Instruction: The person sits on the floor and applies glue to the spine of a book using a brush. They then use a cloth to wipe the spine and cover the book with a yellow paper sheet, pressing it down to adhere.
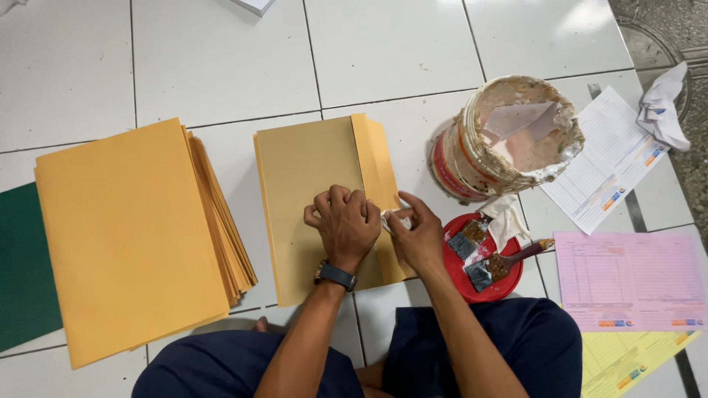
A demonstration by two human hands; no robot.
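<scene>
My left hand [344, 221] is a closed fist pressing down on a brown paper envelope sheet [302, 169] that lies on the white tiled floor, along its folded right flap [377, 158]. My right hand [417, 236] sits just beside it and pinches a small white rag [392, 220] against the flap's edge. A dark watch is on my left wrist.
A thick stack of brown envelopes [125, 236] lies to the left, over a green sheet [26, 265]. To the right stand a smeared glue bucket [509, 140], a red lid with two brushes [483, 262], and white, pink and yellow forms [627, 280].
</scene>
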